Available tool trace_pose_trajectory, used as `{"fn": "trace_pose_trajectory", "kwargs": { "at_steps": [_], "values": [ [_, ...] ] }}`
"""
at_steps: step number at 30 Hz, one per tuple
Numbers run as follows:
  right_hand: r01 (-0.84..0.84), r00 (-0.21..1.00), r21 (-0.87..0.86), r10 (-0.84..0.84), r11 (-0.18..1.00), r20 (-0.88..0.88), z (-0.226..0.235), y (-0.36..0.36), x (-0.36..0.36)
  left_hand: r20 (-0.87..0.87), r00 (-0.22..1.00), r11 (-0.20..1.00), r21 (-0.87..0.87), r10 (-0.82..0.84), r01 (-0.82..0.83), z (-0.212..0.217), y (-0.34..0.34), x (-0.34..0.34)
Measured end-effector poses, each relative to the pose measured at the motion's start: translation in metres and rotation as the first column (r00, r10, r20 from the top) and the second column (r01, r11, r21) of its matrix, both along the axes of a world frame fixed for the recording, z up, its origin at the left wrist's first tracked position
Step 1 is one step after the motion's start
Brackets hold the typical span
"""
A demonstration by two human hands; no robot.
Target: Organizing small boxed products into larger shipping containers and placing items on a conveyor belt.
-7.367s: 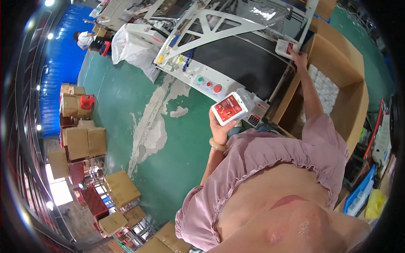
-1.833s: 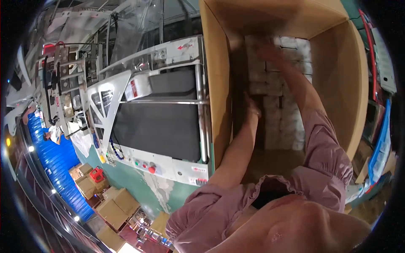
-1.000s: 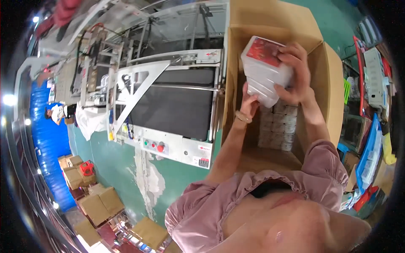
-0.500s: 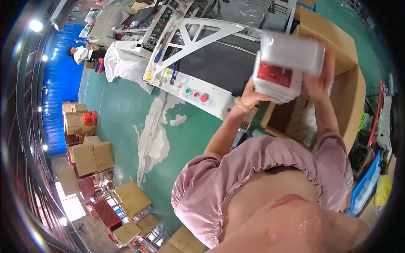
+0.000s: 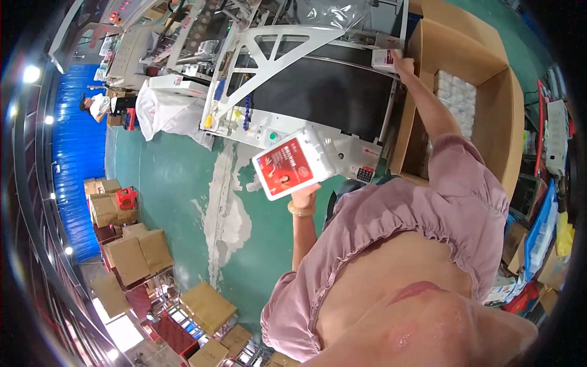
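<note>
My left hand [image 5: 303, 197] is closed on a stack of white plastic boxes [image 5: 321, 153], held up left of my body. The box facing me carries a red printed label [image 5: 286, 168]. My right arm is stretched far forward, and my right hand [image 5: 402, 65] grips the side of a small white box with a red label [image 5: 382, 59]. That box is at the far right end of the machine's black conveyor belt [image 5: 330, 92]. My right fingers show only in part.
An open cardboard carton [image 5: 510, 110] stands right of the machine, with rows of white wrapped packs [image 5: 455, 101] inside. A white angled guard arm [image 5: 275, 52] spans the belt. Control buttons [image 5: 273, 136] sit on the near panel. Stacked cartons [image 5: 139, 257] and another person [image 5: 98, 105] are at left.
Both hands were together on the stack of boxes. My left hand has carried the stack left and down, while my right hand has left it and reached forward to a box at the belt's end.
</note>
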State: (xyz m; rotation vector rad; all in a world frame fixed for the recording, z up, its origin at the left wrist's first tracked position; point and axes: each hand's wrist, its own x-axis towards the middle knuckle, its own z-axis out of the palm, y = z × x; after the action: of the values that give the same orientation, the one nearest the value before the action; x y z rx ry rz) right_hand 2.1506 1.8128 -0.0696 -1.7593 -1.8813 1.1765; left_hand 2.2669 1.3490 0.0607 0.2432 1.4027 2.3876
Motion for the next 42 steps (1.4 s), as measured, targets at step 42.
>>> {"fn": "trace_pose_trajectory", "kwargs": {
  "at_steps": [42],
  "values": [
    [-0.642,0.409,-0.095,0.235,0.761,-0.882,0.180,-0.062,0.048,0.035,0.977,0.957,0.197,0.209,-0.212,0.009,0.017,0.023]
  ]
}}
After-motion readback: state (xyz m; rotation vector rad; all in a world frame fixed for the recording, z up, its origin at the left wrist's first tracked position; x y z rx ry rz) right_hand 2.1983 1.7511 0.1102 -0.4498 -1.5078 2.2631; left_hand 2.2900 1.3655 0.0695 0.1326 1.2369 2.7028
